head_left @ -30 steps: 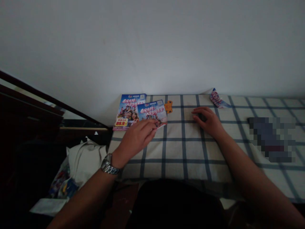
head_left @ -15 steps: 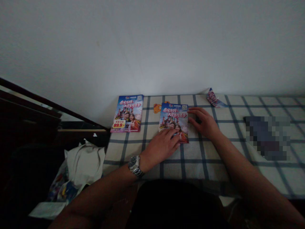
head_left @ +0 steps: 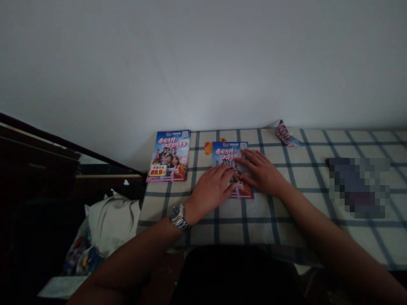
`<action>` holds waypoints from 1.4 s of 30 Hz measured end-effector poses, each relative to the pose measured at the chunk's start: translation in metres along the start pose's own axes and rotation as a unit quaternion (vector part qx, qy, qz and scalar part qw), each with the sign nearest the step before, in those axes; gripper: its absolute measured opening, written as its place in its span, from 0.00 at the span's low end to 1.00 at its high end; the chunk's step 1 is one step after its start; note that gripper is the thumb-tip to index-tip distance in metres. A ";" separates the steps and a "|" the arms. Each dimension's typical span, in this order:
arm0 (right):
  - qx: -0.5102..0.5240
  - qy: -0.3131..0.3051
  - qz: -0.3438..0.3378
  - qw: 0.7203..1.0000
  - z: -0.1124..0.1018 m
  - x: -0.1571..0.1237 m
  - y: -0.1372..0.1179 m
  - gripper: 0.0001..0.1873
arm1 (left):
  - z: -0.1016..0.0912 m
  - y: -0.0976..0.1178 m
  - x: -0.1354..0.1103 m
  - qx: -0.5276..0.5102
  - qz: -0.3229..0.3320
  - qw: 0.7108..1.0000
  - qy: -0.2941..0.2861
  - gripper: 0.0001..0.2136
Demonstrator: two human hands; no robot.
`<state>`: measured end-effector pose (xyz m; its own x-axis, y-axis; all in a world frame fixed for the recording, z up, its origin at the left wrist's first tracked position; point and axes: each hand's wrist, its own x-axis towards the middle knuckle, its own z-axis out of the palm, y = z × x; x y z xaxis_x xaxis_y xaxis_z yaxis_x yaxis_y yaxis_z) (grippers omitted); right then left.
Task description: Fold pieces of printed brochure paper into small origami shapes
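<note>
Flyer point(head_left: 226, 155): printed paper rectangle | left hand point(head_left: 210, 189), right hand point(head_left: 264, 173): both unclenched, resting on it | cloth point(head_left: 313, 169): checked

Through my remote feed, the flyer point(head_left: 226, 156) under the left hand point(head_left: 213, 186) and right hand point(head_left: 263, 173) shows blue along its top, with red-and-white lettering. I see those colours again on a second flyer point(head_left: 170, 156) left of the left hand, plus a pale yellow patch point(head_left: 157, 171) bearing red digits. Around both hands runs off-white cloth point(head_left: 259, 222), checked blue-grey.
</note>
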<state>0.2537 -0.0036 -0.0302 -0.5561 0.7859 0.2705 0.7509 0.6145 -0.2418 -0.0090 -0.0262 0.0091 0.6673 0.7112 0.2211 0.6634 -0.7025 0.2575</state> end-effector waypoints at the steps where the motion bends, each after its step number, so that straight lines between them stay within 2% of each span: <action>1: -0.002 -0.001 0.000 1.000 0.000 0.000 0.000 0.33 | 0.000 -0.006 0.003 0.008 -0.011 1.000 0.011 0.18; 4: 0.000 -0.001 0.003 1.000 -0.001 0.000 -0.001 0.32 | 0.005 -0.024 0.013 0.023 -0.043 0.998 0.027 0.23; 9: 0.001 -0.001 0.008 1.000 -0.005 0.000 -0.004 0.32 | 0.017 -0.040 0.019 0.021 -0.048 0.998 0.019 0.31; 16: -0.003 -0.009 0.007 1.000 -0.006 0.001 -0.002 0.32 | 0.024 -0.040 0.016 0.034 -0.065 0.997 -0.007 0.33; 26: 0.001 -0.013 0.017 1.000 -0.011 0.003 -0.004 0.29 | 0.021 -0.039 0.018 0.030 -0.070 0.997 0.000 0.32; 31: -0.005 0.003 0.058 0.998 -0.012 0.015 -0.011 0.28 | 0.021 -0.039 0.018 0.023 -0.077 0.997 0.003 0.32; 38: -0.009 0.003 0.072 0.997 0.004 0.031 -0.017 0.42 | 0.019 -0.037 0.018 0.001 -0.082 0.997 0.007 0.34; 42: 0.004 0.014 0.067 0.998 0.012 0.030 -0.015 0.44 | 0.018 -0.035 0.017 0.001 -0.089 0.996 0.004 0.33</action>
<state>0.2217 0.0116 -0.0299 -0.4397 0.8592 0.2615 0.8153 0.5040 -0.2851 -0.0147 0.0106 -0.0130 0.5368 0.8242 0.1801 0.7713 -0.5660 0.2911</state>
